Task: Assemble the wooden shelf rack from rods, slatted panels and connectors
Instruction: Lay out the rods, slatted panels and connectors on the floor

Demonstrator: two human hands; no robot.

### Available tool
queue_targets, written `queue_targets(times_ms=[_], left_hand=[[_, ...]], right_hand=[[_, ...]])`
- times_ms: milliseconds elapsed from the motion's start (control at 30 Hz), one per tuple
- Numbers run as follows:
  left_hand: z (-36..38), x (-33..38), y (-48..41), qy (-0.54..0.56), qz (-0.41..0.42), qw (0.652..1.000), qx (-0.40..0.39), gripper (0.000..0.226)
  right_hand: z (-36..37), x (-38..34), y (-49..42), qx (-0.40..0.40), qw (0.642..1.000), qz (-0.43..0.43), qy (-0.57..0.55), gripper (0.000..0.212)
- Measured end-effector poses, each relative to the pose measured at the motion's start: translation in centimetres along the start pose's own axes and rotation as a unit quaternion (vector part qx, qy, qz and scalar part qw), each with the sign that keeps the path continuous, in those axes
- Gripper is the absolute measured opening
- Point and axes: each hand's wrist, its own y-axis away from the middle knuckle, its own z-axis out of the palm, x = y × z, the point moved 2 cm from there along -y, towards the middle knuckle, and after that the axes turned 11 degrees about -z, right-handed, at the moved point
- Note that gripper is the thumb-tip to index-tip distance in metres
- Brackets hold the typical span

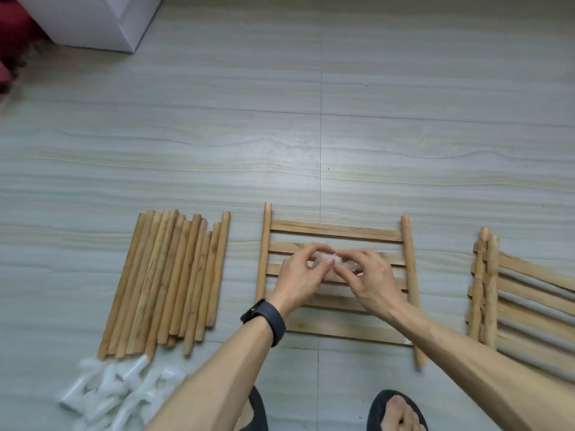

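A slatted wooden panel [336, 228] lies flat on the floor in front of me. Above its middle, my left hand [300, 276] and my right hand [368, 278] meet, both pinching small translucent white connectors [325, 259] between fingertips. The pieces are partly hidden by my fingers. A bundle of several wooden rods [169, 281] lies to the left. A heap of white plastic connectors [115, 390] sits below the rods at the bottom left. A stack of more slatted panels [529, 303] lies at the right edge.
A white box or cabinet corner [93, 20] stands at the top left, with something red [12, 42] beside it. My feet in black sandals [395, 412] are at the bottom edge. Grey wood-grain floor [311, 119] stretches beyond the parts.
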Motion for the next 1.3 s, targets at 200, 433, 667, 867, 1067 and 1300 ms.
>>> queue_targets(times_ms=[200, 433, 667, 867, 1067, 1300], left_hand=[[-11.0, -7.0, 10.1, 0.074, -0.058, 0.977, 0.191, 0.017], [-23.0, -17.3, 21.9, 0.01, -0.19, 0.879, 0.438, 0.02], [-27.3, -23.7, 23.6, -0.017, -0.278, 0.857, 0.434, 0.032], [-26.1, -25.1, 22.3, -0.035, -0.338, 0.879, 0.336, 0.042], [-23.8, -25.1, 22.6, -0.043, -0.349, 0.887, 0.299, 0.063], [-24.0, -24.4, 23.2, -0.114, -0.339, 0.889, 0.286, 0.061]], right_hand=[[2.3, -7.7, -0.2, -0.15, 0.988, -0.041, -0.01, 0.016], [10.0, -18.2, 1.0, -0.341, 0.938, -0.063, 0.02, 0.032], [20.3, -20.9, 6.6, -0.28, 0.9, 0.238, -0.234, 0.008], [24.6, -20.3, 9.3, -0.318, 0.89, 0.228, -0.234, 0.045], [26.4, -22.7, 11.3, -0.353, 0.859, 0.241, -0.281, 0.06], [27.5, -23.3, 11.3, -0.401, 0.859, 0.177, -0.263, 0.068]])
